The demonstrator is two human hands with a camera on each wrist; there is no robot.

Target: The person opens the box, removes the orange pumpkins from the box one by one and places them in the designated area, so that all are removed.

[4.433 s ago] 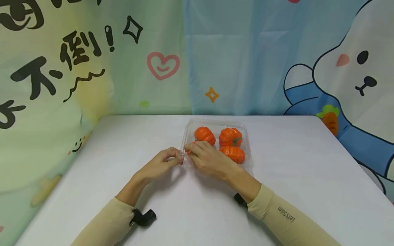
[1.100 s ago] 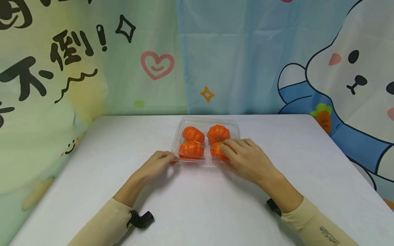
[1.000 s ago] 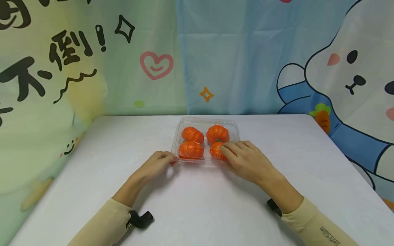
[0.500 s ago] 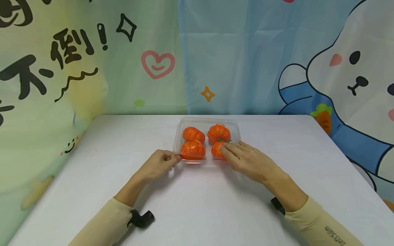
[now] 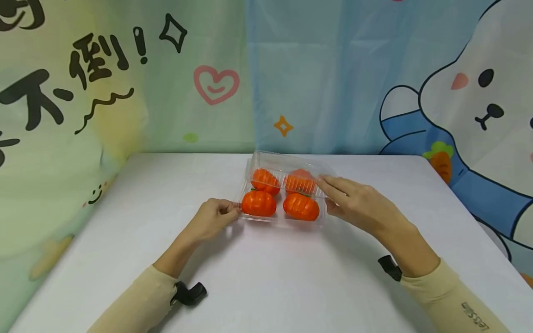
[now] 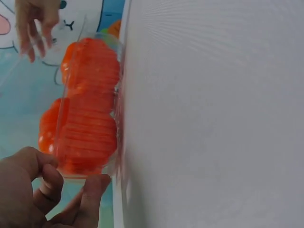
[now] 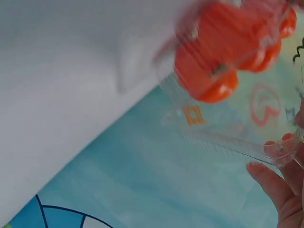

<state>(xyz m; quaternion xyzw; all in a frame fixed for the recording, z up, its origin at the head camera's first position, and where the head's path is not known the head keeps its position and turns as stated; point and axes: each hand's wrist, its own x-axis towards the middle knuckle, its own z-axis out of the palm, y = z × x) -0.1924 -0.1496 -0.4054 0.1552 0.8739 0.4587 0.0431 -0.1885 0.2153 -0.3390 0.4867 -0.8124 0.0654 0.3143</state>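
Four pumpkins [image 5: 259, 203] sit in a clear box [image 5: 259, 218] toward the far side of the counter [image 5: 266, 282], two near and two far, orange and close together. The lid [image 5: 283, 162] is raised and tilted, its ribbed near edge standing over the far pair, which show through the plastic; the near pair are seen bare. The box's far side lies close to the far edge of the counter, so there is little room behind it. White surface spreads wide to the left and right of the box, and more runs from its near edge toward the person.

The left hand [image 5: 214, 217] pinches the box at its near left corner, thumb and finger drawn together on the rim. The right hand [image 5: 362, 201] holds the lid at its right end, thumb on one side of the plastic and fingers, fairly straight, on the other.

Both arms reach in from the near side in beige sleeves [image 5: 135, 300], each with a black mount [image 5: 189, 294] at the wrist. Behind the far edge hangs a printed backdrop [image 5: 341, 78], a heart [image 5: 216, 85] at left and a white bear [image 5: 458, 101] at right.
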